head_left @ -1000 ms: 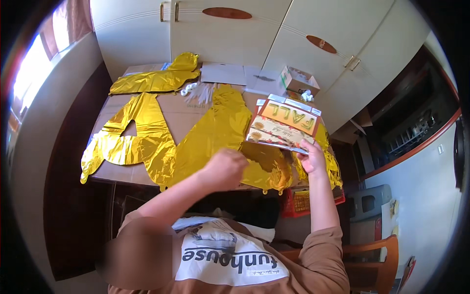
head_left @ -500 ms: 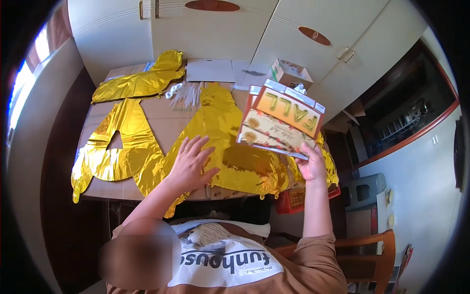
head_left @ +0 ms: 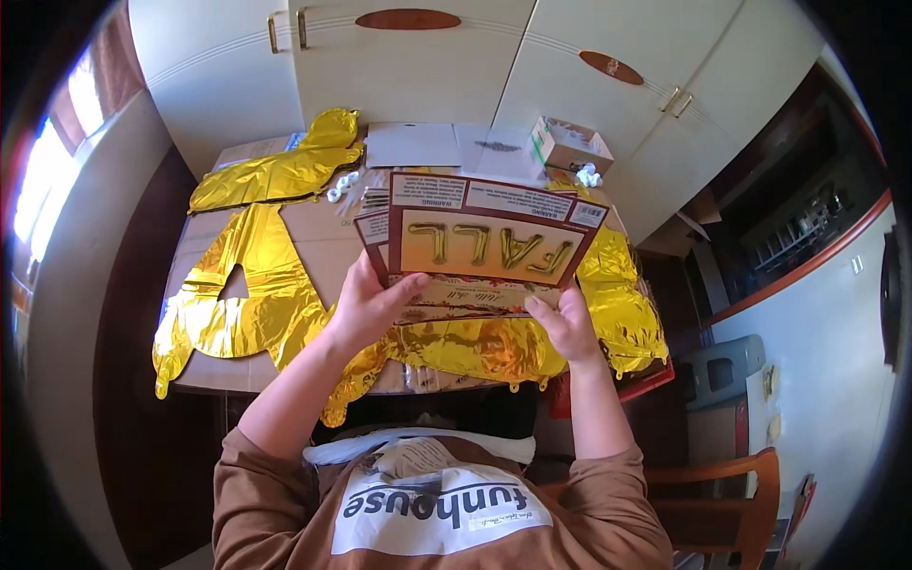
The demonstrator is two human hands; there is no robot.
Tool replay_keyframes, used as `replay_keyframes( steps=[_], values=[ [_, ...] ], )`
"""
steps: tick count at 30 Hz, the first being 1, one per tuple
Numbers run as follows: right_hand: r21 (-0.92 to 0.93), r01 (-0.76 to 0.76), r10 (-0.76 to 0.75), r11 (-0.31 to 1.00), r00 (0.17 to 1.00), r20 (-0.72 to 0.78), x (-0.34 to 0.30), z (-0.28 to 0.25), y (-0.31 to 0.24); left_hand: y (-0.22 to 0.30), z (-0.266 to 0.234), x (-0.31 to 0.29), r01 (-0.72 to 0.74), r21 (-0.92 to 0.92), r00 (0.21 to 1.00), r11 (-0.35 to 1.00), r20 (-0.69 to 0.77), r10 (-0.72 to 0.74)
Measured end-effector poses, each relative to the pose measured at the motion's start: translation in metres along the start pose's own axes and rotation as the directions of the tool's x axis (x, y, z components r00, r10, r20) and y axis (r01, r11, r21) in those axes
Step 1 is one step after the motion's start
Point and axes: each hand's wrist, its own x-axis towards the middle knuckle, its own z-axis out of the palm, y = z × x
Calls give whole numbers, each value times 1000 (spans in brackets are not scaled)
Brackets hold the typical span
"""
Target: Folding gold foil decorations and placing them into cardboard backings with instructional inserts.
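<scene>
- Tabletop is strewn with flat, uninflated gold foil balloons.
- Left hand and right hand both grip the balloon package cards, lifted over the table.
- No balloon looks inflated yet.

Stack of flat printed cards, maroon-bordered, top face orange-to-cream with gold balloon-style letters. Fanned slightly, tilted up toward the viewer, raised above the table's near edge, over crumpled gold foil balloons.
</scene>
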Motion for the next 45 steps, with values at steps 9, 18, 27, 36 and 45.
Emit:
replay_keyframes(
  steps=[9, 18, 27, 36, 45],
  values=[
    [-50, 115, -118, 992, 991, -64, 2, 1, -2, -14, 2, -18, -96, 224, 992, 970, 107, 73],
    [143, -79, 85, 987, 996, -32, -6, 16, 51, -55, -6, -19, 36, 341, 999, 939, -30, -28],
    [88, 130, -119, 988, 985, -125, -8, 26, 39, -38, 7, -25, -24, 271, 996, 962, -73, 45],
    [13, 22, -21, 1000, 995, -98, -8, 23, 58, -56, -1, -23, -52, 339, 998, 939, -27, 65],
    [-119, 85, -100, 989, 987, -129, 21, 25, 28, -30, -2, -1, -39, 323, 997, 946, -57, 61]
  ],
)
